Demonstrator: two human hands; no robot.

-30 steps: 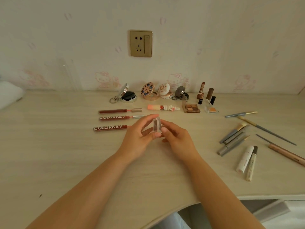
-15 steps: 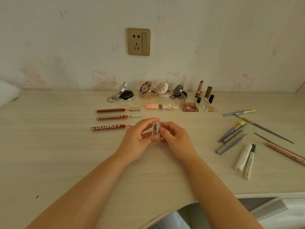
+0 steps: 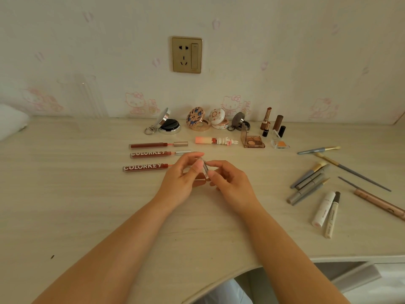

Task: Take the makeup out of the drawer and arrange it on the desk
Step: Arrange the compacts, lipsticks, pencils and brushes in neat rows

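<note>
A pale wood-grain desk meets cartoon-cat wallpaper bearing a gold wall socket.

Left hand: raised just above the desk, palm turned inward, thumb and forefinger extended forward and pinching a small clear case at its upper end; remaining fingers loosely curled beneath.
Right hand: back of hand up, fingers bent, fingertips pinching the same case from the opposite side.
Forearms: both bare, converging from the lower corners toward centre.
</note>
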